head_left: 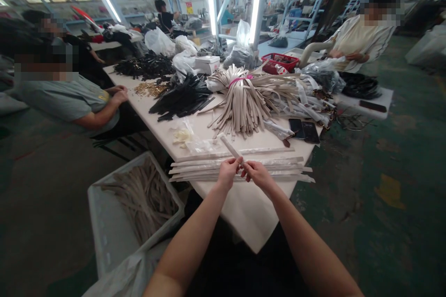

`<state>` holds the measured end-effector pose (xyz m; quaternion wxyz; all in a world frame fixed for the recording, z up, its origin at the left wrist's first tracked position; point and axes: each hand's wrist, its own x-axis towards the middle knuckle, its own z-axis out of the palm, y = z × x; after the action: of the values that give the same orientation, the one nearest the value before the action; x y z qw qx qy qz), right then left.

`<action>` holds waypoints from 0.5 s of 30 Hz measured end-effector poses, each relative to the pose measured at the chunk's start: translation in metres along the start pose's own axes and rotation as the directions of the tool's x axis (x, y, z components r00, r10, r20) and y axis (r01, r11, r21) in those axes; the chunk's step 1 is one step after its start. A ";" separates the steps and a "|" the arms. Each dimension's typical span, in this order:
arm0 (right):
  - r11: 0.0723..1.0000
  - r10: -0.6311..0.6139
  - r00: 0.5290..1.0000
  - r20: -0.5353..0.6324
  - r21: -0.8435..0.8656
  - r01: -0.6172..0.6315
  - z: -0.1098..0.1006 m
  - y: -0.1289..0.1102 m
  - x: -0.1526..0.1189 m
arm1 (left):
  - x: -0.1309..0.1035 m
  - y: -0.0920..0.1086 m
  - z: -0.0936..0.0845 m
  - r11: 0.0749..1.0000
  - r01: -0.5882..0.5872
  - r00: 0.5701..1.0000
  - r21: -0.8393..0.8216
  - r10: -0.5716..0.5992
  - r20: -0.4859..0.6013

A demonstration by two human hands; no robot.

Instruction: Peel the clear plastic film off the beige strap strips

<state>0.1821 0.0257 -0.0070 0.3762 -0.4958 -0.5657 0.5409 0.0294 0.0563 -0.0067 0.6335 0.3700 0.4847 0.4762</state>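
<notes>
My left hand point(228, 171) and my right hand point(256, 175) meet above the near part of the table, fingers closed together on one pale grey strap point(230, 147). The strap's free end points away from me and to the left. Beneath my hands several long pale straps point(195, 169) lie side by side across the table. Beyond them rests a big bundle of beige straps point(242, 102), tied with a pink band point(240, 79). What my fingertips press on is partly hidden by the fingers.
A white bin point(93, 209) of loose straps stands left of the table point(252, 222). Black strips point(184, 97), golden pieces point(149, 89), two dark phones point(304, 131) and a red basket point(266, 66) lie on the table. One person point(87, 102) sits left, another point(362, 41) right.
</notes>
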 end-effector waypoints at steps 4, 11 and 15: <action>0.999 0.040 0.997 0.061 -0.039 -0.038 -0.002 0.001 0.001 | 0.000 -0.001 -0.002 0.999 -0.027 0.994 -0.032 0.023 -0.111; 0.999 0.040 0.999 0.032 -0.015 -0.040 -0.004 0.003 -0.003 | -0.003 -0.007 0.000 1.000 -0.002 1.000 -0.022 0.001 -0.021; 0.996 0.084 0.990 0.110 -0.021 -0.083 -0.010 0.007 -0.009 | 0.001 0.002 -0.003 0.998 -0.069 0.988 -0.012 0.067 -0.141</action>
<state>0.1950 0.0191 -0.0113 0.3172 -0.4914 -0.5688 0.5782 0.0265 0.0582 -0.0062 0.5842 0.3463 0.5111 0.5267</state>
